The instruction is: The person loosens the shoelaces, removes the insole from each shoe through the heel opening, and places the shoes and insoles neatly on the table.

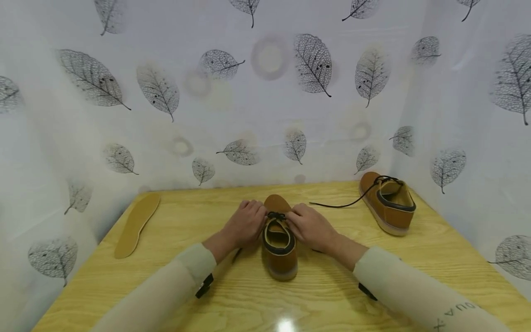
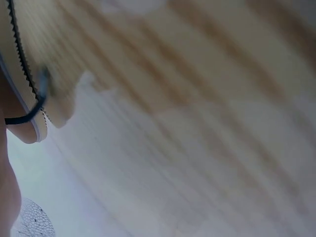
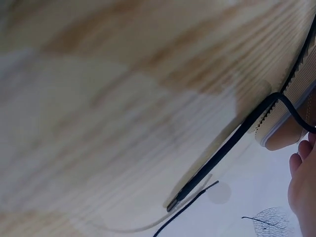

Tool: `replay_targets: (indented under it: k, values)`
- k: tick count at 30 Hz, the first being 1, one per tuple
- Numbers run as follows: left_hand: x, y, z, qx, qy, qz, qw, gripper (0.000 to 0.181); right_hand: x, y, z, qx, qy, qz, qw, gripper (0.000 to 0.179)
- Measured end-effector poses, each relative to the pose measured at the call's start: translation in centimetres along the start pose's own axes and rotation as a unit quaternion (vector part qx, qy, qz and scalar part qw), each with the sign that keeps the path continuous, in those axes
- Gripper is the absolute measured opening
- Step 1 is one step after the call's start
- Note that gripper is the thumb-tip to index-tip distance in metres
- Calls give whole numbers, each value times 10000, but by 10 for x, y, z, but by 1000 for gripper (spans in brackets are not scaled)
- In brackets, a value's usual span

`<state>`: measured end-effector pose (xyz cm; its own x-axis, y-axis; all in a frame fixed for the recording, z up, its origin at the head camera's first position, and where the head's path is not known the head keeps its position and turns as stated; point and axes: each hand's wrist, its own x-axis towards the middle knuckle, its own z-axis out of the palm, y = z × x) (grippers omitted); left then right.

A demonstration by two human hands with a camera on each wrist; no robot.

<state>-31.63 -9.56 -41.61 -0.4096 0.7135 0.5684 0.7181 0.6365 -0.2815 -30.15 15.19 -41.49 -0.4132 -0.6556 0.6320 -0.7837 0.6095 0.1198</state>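
A brown shoe (image 1: pixel 283 266) with a dark padded collar stands on the table between both hands, toe pointing away. Its black shoelace (image 1: pixel 276 215) crosses in a small knot or loops over the tongue. From the left side, my left hand (image 1: pixel 245 223) pinches the lace with curled fingers; a loose end hangs below it. On the opposite side my right hand (image 1: pixel 311 227) grips the lace too. The right wrist view has a black lace end (image 3: pixel 227 148) trailing from the fingers onto the table beside the sole. Both sets of fingertips are mostly hidden.
Another brown shoe (image 1: pixel 387 216) stands at the back right, its black lace (image 1: pixel 344 205) stretched leftward across the table. A tan insole (image 1: pixel 138 226) lies at the left edge. Behind the wooden table (image 1: pixel 186 304) hangs a white leaf-patterned curtain (image 1: pixel 265 106).
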Motion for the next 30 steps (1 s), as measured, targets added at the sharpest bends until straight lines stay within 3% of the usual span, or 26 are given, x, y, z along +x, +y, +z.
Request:
replay_targets:
  k: [8, 18, 23, 30]
  values:
    - [3, 0, 2, 627, 93, 236, 9977, 42, 1, 2, 0, -330, 128, -72, 9993, 8]
    - [2, 3, 0, 1006, -167, 90, 9947, 29, 0, 2, 2, -739, 407, -240, 9961, 12]
    - [-7, -2, 1, 1259, -301, -20, 9916, 24, -6, 8, -5, -1140, 393, -149, 9926, 28]
    - [-14, 1, 3, 926, -513, -7, 9944, 20, -11, 11, -7, -1354, 7, 32, 9908, 42]
